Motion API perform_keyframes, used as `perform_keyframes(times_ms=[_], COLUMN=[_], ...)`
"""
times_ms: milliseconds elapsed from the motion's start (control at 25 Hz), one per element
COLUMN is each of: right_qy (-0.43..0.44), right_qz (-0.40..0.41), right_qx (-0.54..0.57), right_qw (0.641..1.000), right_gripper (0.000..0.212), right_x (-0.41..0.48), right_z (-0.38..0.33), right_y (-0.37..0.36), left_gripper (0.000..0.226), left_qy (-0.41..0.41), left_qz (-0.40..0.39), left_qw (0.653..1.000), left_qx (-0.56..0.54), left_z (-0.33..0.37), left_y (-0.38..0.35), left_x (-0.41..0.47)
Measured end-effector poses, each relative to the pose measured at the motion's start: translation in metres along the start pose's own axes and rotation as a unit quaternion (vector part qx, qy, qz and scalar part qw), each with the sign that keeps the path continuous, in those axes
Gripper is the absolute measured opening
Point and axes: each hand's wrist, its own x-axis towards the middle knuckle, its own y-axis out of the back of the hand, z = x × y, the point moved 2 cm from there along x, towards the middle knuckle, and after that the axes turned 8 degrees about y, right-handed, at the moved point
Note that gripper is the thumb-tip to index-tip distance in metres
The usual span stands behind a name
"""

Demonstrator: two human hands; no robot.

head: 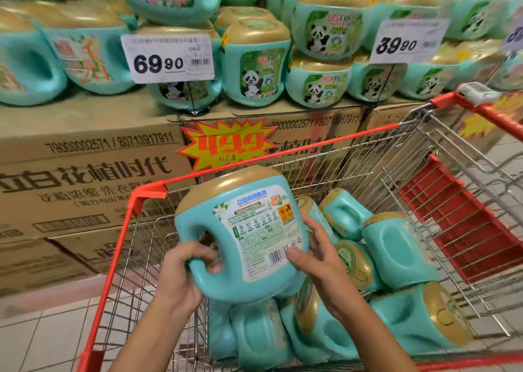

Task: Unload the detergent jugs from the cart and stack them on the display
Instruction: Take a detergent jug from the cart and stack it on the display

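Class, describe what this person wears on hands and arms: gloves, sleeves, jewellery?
Nothing is worn: the left hand and right hand are bare, without gloves, rings or watch; the left forearm and right forearm are uncovered to the frame's edge, no sleeve showing.

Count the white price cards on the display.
3: the 69.90 card left of centre, the 39.90 card at upper right, and a third cut off by the right edge. More may lie outside the view.
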Motion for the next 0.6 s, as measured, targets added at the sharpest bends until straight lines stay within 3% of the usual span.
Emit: perform_keyframes(times_ms=[120,280,400,480,600], right_qy=[-0.035,-0.004,0.042,0.079,0.151], right_qz=[-0.043,0.020,0.094,0.137,0.169], right_qx=[0.094,0.115,0.066,0.008,-0.107], right_qw=[0.994,0.993,0.992,0.987,0.968], right_gripper=[0.076,0.083,0.087,0.090,0.084], right_x=[-0.003,-0.005,-0.001,0.000,-0.007], right_z=[0.000,0.003,-0.007,-0.016,-0.026], right_y=[-0.008,-0.015,-0.014,-0.015,-0.032], left_gripper=[0.022,0.022,0.071,0.097,0.094], left_qy=[0.008,0.022,0.027,0.033,0.021], left_qz=[-0.008,0.011,0.039,0.034,-0.058], left_qw=[1.000,0.997,0.971,0.967,0.972], left_qx=[0.000,0.072,0.235,0.252,0.229], left_z=[0.002,0.010,0.020,0.017,-0.002], left_y=[0.002,0.008,0.018,0.013,-0.018], left_x=[-0.008,-0.013,-0.019,-0.028,-0.036])
